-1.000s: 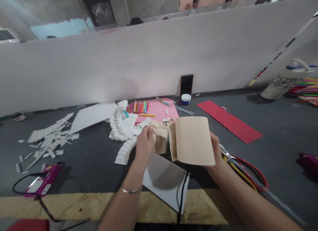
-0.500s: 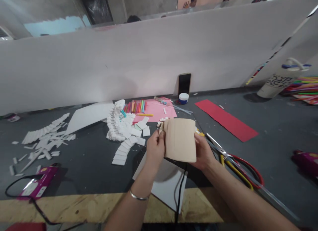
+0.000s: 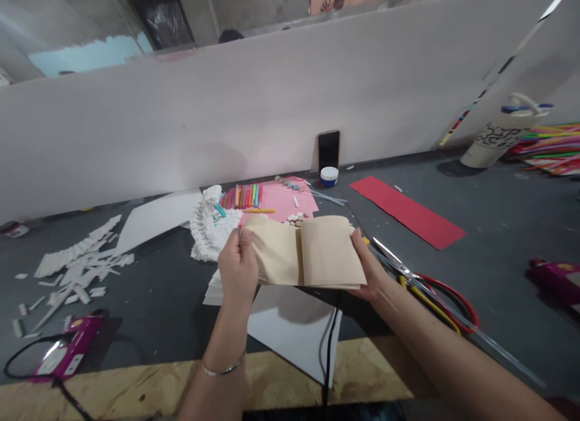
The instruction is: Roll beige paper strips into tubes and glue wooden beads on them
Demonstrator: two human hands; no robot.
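Observation:
I hold a folded beige paper sheet (image 3: 308, 258) above the dark table, spread out like an open booklet with a crease down its middle. My left hand (image 3: 238, 269) pinches its left flap at the edge. My right hand (image 3: 369, 270) grips the right flap from beneath, fingers curled round the right edge. Below the paper lies a white sheet (image 3: 294, 330) with a black cable (image 3: 330, 348) across it.
A white paper ruffle (image 3: 208, 228), cut white strips (image 3: 77, 264), coloured markers (image 3: 242, 196) on pink paper, a red strip (image 3: 408, 211), scissors (image 3: 430, 285), a phone (image 3: 328, 150) against the white partition, a small jar (image 3: 328, 176), pink glue guns (image 3: 63, 354) (image 3: 555, 276), and a white bottle (image 3: 498, 134).
The beige paper, folded shut half a second ago, is now opened flat between my hands. My left hand moved left with its flap; the view shifted slightly right.

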